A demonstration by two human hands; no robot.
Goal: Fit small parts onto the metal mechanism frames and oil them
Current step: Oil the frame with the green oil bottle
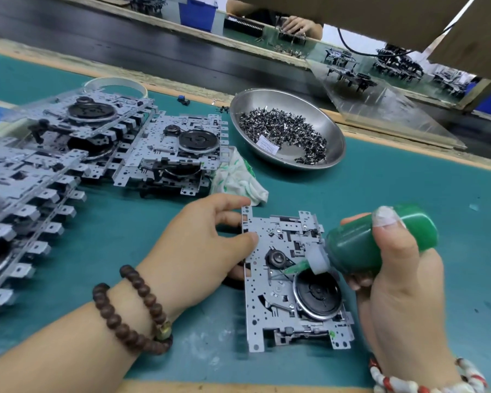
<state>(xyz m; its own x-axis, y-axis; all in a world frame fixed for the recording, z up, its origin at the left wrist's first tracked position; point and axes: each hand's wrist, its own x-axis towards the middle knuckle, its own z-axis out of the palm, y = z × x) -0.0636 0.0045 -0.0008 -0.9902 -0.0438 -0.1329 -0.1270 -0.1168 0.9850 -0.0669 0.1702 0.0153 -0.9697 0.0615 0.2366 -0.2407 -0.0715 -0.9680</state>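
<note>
Our right hand (403, 293) is wrapped around a green oil bottle (380, 239), fingers and thumb curled on its body, the bottle tipped over so that its white cap and thin green nozzle (296, 268) point down and to our left. The nozzle tip sits on the metal mechanism frame (289, 279) in front of us, just beside the small dark hub near the frame's middle and above the large black wheel (318, 293) set in its lower half. Our left hand (199, 245) steadies that frame at its left edge — thumb lying on the top face, the other fingers bent round the upper corner and the side, so it is clamped on the frame rather than resting flat. The frame lies flat on the teal mat (408, 180). Just beyond its top corner sits a crumpled white and green cloth (238, 180). Further left, stacks of mechanism frames (77, 154) lie overlapping in rows, each showing a black wheel. Beyond the cloth, well apart from our hands, a steel bowl (335, 137) holds a heap of small dark metal parts (284, 131) and a slip of white paper. A bead bracelet (131, 310) wraps our left wrist — a red and white one rings the right.
</note>
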